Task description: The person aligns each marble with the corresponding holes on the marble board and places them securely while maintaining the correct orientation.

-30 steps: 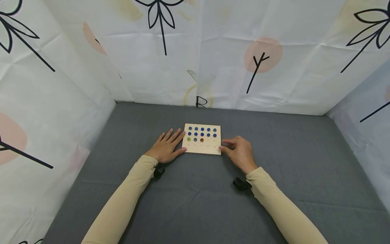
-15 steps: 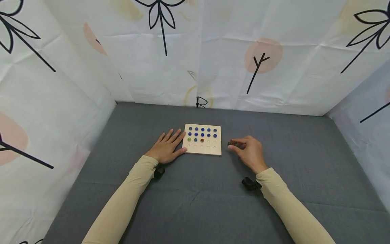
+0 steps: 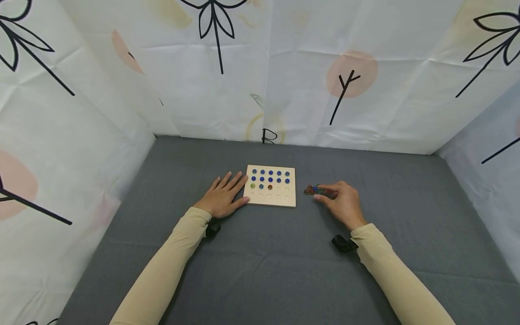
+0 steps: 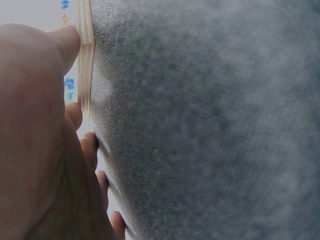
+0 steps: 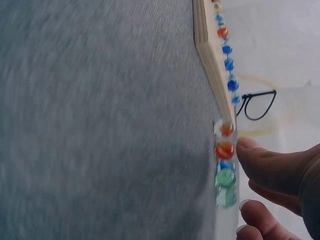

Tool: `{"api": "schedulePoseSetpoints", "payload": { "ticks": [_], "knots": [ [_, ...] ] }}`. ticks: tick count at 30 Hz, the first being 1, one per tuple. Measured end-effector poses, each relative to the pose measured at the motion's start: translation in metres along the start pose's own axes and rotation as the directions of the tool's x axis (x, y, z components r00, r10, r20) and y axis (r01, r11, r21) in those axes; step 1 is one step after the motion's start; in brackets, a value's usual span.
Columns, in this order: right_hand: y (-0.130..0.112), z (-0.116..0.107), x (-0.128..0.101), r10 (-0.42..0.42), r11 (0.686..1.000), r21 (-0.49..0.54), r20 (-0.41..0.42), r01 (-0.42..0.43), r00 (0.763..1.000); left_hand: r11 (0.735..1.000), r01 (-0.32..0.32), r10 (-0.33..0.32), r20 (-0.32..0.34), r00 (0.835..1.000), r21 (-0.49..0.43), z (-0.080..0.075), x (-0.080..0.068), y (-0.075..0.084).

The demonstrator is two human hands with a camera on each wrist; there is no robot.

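Observation:
A pale wooden board with rows of round holes lies on the grey cloth. Blue marbles fill its two far rows, and a yellow-green, a blue and an orange marble sit in the third. My left hand lies flat on the cloth, fingers straight, touching the board's left edge. My right hand reaches to a small pile of loose coloured marbles just right of the board. In the right wrist view its fingertips are at the pile; no marble is plainly pinched.
Grey cloth covers the table. Printed white sheets wall it in at the back and both sides. A small black camera sits at my right wrist and another at my left.
My right hand has drawn away from the board's right edge and moved right to the loose marbles. The left hand and the board have not moved.

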State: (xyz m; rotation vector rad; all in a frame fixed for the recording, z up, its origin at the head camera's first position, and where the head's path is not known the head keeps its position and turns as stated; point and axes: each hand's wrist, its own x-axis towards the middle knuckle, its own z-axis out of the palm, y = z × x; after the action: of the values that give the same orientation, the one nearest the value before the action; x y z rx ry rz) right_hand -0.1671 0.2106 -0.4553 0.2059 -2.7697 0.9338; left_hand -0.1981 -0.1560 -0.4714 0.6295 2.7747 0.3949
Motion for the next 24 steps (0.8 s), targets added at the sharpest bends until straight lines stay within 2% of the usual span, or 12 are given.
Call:
{"api": "schedulePoseSetpoints", "payload": {
  "ticks": [10, 24],
  "knots": [
    [0.018, -0.005, 0.004, 0.029, 1.000, -0.009, 0.035, -0.029, 0.999, 1.000, 0.002, -0.002, 0.002, 1.000, 0.000, 0.000, 0.000, 0.000],
    [0.025, -0.009, 0.009, 0.042, 0.999, 0.016, 0.101, -0.044, 0.994, 1.000, 0.009, -0.009, 0.007, 1.000, 0.006, -0.001, 0.000, 0.001]
  ]
}}
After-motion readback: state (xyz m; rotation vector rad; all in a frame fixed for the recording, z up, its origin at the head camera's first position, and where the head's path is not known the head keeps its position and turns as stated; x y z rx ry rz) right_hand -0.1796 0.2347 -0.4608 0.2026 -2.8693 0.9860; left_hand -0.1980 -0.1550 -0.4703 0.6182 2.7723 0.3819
